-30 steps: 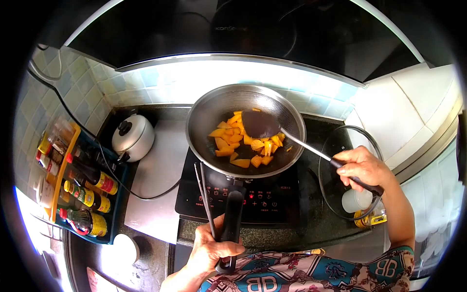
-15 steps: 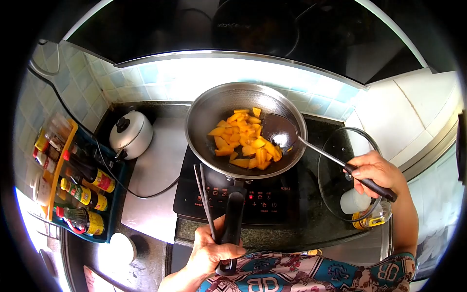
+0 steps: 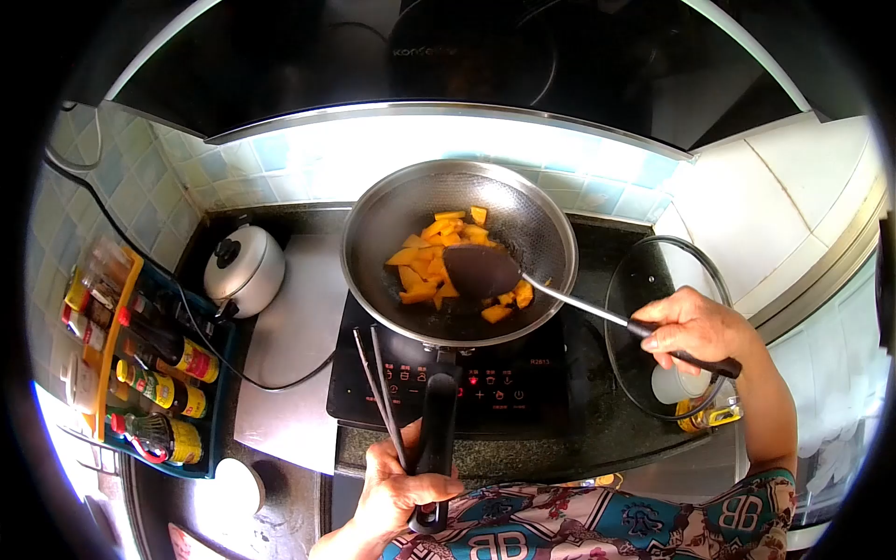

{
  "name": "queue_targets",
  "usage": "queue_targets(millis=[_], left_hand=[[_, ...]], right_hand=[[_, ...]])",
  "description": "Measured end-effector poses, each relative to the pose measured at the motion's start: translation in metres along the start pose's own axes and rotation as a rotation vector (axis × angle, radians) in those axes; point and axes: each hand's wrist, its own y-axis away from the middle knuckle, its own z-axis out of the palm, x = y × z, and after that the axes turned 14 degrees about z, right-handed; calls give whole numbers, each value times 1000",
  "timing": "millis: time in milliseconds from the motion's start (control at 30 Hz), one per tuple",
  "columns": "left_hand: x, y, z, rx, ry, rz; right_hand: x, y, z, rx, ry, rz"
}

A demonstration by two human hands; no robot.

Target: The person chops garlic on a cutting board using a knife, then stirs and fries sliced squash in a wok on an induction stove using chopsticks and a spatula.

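A steel wok (image 3: pixel 373 289) sits on the black induction cooker (image 3: pixel 541 392), with orange chunks that look like pumpkin (image 3: pixel 420 266) inside. My left hand (image 3: pixel 401 485) is closed around the wok's black handle (image 3: pixel 435 439) and also holds a pair of chopsticks (image 3: pixel 381 392) that point up toward the wok. In my right hand (image 3: pixel 695 329) is the black grip of a spatula (image 3: pixel 583 306). Its dark blade lies over the chunks near the wok's middle and hides some of them.
A glass lid (image 3: pixel 611 327) leans at the right over a white cup (image 3: pixel 674 385) and an oil bottle (image 3: pixel 714 415). Left stand a lidded pot (image 3: pixel 252 271) and a rack (image 3: pixel 210 439) of sauce bottles (image 3: pixel 168 439). A cable (image 3: pixel 271 377) crosses the counter. The range hood (image 3: pixel 448 56) hangs above.
My right hand has moved the spatula left, from the wok's right side onto the chunks, with its blade turned over. My left hand keeps its hold; the whole view has shifted slightly.
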Motion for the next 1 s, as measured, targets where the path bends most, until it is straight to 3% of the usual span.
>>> queue_targets(millis=[167,367,467,533,633,1000], left_hand=[[-3,0,-2,-8,12,9],[3,1,0,13,34,-22],[3,1,-2,-14,11,-36],[3,1,-2,-22,17,-36],[8,1,0,-19,4,-58],[4,0,-3,-34,19,-46]], right_hand=[[5,-10,-9,49,-205,-130],[-12,-54,-15,303,-67,-176],[-15,-80,-21,279,-122,-181],[-17,-89,-24,85,-327,-98],[-14,-88,-27,-32,-383,-130],[2,-25,-23,-100,-136,-139]])
